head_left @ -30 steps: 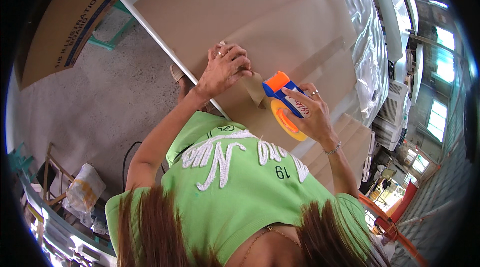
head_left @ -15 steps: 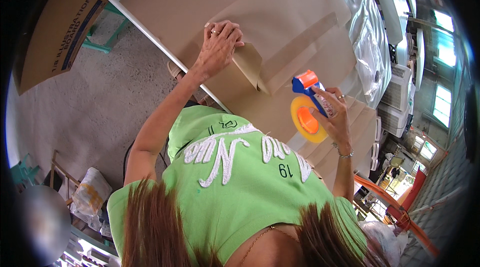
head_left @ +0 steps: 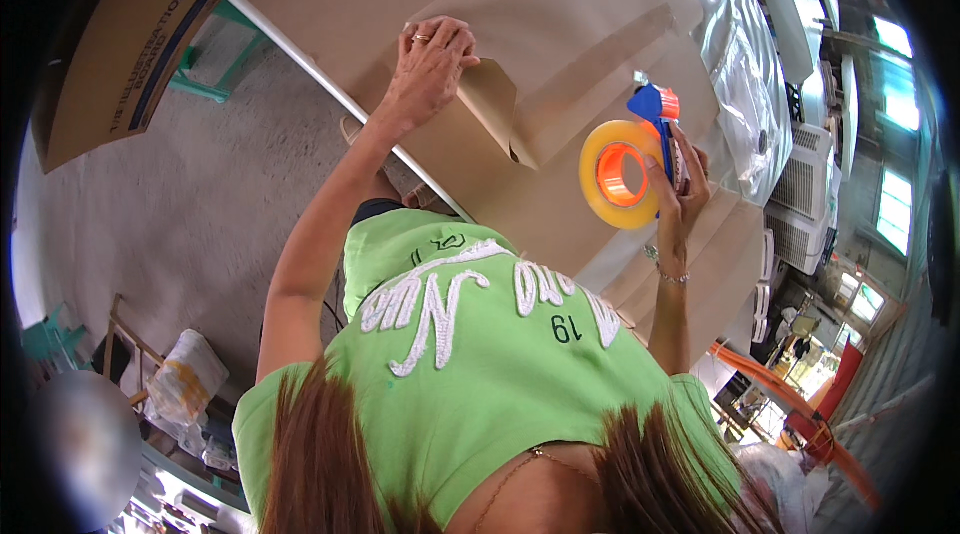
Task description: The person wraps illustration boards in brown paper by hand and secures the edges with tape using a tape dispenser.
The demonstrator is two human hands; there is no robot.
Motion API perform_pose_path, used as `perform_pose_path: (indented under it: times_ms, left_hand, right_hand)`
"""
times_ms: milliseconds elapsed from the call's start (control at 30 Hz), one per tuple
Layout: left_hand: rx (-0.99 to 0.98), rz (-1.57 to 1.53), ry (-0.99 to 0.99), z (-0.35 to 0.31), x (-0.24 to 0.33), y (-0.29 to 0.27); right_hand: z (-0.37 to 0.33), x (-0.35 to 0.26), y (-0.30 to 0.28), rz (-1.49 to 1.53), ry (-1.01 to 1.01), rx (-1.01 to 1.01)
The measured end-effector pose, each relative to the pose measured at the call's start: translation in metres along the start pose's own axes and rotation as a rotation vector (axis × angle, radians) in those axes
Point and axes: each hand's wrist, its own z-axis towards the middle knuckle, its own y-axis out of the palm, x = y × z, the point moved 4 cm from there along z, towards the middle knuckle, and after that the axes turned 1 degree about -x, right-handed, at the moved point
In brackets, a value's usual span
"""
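My left hand (head_left: 428, 69), a ring on one finger, has its fingers curled over the upper edge of a folded brown flap (head_left: 488, 109). The flap stands up at an angle from a broad brown surface (head_left: 340, 4); whether it is paper or cardboard I cannot tell. To the right, my right hand (head_left: 684, 184) grips a tape dispenser (head_left: 655, 104) with a blue body and an orange part at its tip. Its large yellow roll of clear tape (head_left: 592, 174) has an orange core and faces me. The dispenser is held above the brown surface, apart from the flap.
A darker straight band (head_left: 600, 84) crosses the brown surface. Shiny clear plastic sheeting (head_left: 735, 74) lies along its right side. At the left stand a printed brown carton (head_left: 130, 74) and a green stool (head_left: 225, 59) on the concrete floor. White vented units (head_left: 800, 199) line the right.
My right hand has raised the tape dispenser away from me and turned it more upright. My left hand has shifted slightly up and left, still on the flap.
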Motion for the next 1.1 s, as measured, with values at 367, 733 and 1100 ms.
perform_pose_path:
  times_ms: [367,733,1100]
  left_hand:
    - [-0.048,0.045,-0.004,0.005,0.001,0.007]
    - [-0.002,-0.042,0.076,0.004,-0.013,0.007]
    - [-0.336,-0.246,0.224,0.042,-0.002,-0.016]
  right_hand:
    - [-0.096,0.185,0.007,0.283,0.447,0.471]
    - [-0.059,0.015,0.14,-0.187,-0.158,0.159]
    - [-0.025,0.01,0.181,-0.09,0.068,0.251]
